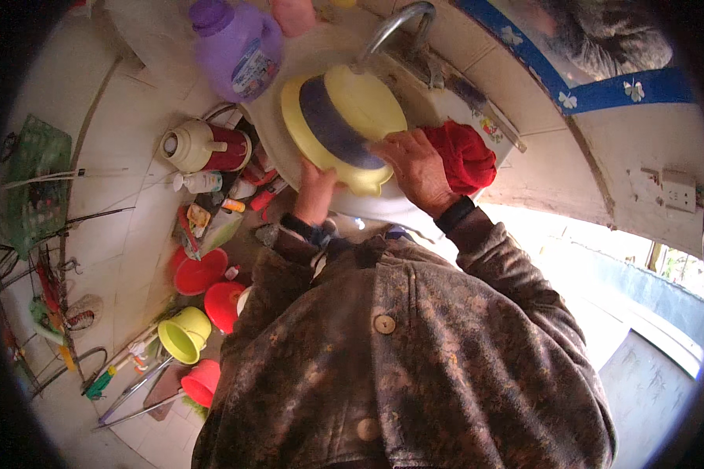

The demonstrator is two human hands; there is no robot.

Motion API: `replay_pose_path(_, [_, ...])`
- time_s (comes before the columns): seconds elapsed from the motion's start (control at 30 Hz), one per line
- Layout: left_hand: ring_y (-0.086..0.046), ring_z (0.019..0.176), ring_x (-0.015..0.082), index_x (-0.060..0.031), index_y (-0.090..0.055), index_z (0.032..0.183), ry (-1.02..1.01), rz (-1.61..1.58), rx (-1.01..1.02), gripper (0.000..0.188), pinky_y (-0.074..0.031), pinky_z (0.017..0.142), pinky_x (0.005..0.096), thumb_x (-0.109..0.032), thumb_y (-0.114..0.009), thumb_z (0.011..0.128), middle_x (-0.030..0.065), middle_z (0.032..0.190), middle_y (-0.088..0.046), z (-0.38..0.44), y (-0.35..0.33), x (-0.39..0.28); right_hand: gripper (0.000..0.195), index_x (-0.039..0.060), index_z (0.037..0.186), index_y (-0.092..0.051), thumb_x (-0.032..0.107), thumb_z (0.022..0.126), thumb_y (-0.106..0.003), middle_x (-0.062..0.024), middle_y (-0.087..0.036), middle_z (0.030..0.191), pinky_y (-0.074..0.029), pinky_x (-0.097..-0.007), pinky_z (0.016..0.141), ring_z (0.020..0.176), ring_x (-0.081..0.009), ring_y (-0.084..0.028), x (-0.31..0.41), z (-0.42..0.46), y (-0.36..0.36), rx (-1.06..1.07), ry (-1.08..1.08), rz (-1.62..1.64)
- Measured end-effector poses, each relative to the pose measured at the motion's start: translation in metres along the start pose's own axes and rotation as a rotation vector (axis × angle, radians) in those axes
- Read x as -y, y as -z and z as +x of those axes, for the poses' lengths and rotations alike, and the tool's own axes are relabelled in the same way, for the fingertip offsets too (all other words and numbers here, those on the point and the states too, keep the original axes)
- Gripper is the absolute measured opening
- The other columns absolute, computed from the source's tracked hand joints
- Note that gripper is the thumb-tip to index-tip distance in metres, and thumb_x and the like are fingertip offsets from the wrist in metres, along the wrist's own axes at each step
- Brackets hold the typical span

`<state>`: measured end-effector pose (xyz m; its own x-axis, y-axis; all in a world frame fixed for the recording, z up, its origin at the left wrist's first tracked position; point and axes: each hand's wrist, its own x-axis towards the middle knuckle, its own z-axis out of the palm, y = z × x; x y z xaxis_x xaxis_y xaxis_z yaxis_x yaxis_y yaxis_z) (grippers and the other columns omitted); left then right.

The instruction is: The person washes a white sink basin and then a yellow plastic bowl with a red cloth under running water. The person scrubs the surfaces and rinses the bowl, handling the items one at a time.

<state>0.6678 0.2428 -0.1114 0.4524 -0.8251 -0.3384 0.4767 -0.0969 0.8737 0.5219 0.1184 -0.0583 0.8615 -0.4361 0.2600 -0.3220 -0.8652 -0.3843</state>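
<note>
A yellow plastic basin with a dark blue band is tipped over in the white washbasin, its pale yellow base turned up under the metal tap. My left hand grips the basin's rim at the near left, beside a small lip. On the near right side, my right hand lies over the blue band, fingertips on the wall; its thumb is hidden. Just right of that hand, a bunched red cloth rests on the washbasin's edge. The basin's inside cannot be seen.
A purple detergent jug stands at the washbasin's far left. Below it on the left are a thermos flask, a pump bottle, red basins and a yellow-green bucket. A blue-framed mirror hangs at upper right.
</note>
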Motion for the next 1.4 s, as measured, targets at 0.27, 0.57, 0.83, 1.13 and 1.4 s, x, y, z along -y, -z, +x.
replay_pose_path(0.27, [-0.051, 0.098, 0.0157, -0.0093, -0.032, 0.126, -0.118, -0.340, 0.114, 0.048, -0.047, 0.078, 0.0307, -0.004, -0.049, 0.082, 0.0051, 0.113, -0.047, 0.022, 0.004, -0.039, 0.031, 0.0069, 0.099, -0.060, 0.007, 0.069, -0.051, -0.0091, -0.052, 0.115, -0.039, -0.0375, 0.091, 0.110, -0.0289, -0.044, 0.003, 0.031, -0.026, -0.012, 0.299, 0.015])
replay_pose_path(0.57, [-0.050, 0.098, 0.0149, -0.0094, -0.027, 0.124, -0.124, 0.240, 0.085, 0.045, -0.049, 0.078, 0.0309, 0.000, -0.043, 0.082, 0.0052, 0.111, -0.046, 0.028, -0.003, -0.027, 0.035, 0.0071, 0.106, -0.055, 0.006, 0.071, -0.051, -0.0111, -0.053, 0.111, -0.040, -0.0375, 0.088, 0.103, -0.0311, -0.047, -0.001, 0.059, -0.008, -0.165, 0.243, 0.057])
replay_pose_path(0.83, [-0.041, 0.104, 0.0159, -0.0040, -0.019, 0.122, -0.316, 0.398, 0.190, 0.053, -0.038, 0.085, 0.0287, 0.007, -0.046, 0.078, 0.0079, 0.113, -0.039, 0.016, -0.030, 0.001, 0.035, 0.0069, 0.104, -0.056, 0.010, 0.070, -0.054, -0.0172, -0.052, 0.102, -0.041, -0.0407, 0.082, 0.094, -0.0319, -0.051, -0.011, 0.102, -0.006, 0.027, -0.005, -0.072])
replay_pose_path(1.13, [-0.043, 0.101, 0.0180, -0.0026, -0.017, 0.126, -0.391, 0.493, 0.226, 0.057, -0.039, 0.086, 0.0301, 0.003, -0.049, 0.079, 0.0091, 0.115, -0.038, 0.019, -0.014, 0.036, 0.040, 0.0067, 0.111, -0.051, 0.012, 0.071, -0.054, -0.0153, -0.053, 0.110, -0.035, -0.0410, 0.091, 0.103, -0.0291, -0.050, 0.008, 0.081, -0.030, -0.117, 0.071, 0.076])
replay_pose_path(1.4, [-0.047, 0.101, 0.0209, -0.0119, -0.012, 0.135, -0.149, -0.059, 0.275, 0.065, -0.041, 0.086, 0.0382, -0.005, -0.048, 0.082, 0.0098, 0.113, -0.043, 0.005, -0.016, -0.001, 0.033, 0.0060, 0.107, -0.054, 0.014, 0.076, -0.048, -0.0138, -0.054, 0.111, -0.038, -0.0374, 0.090, 0.105, -0.0278, -0.050, 0.012, 0.076, -0.010, 0.043, 0.063, 0.091])
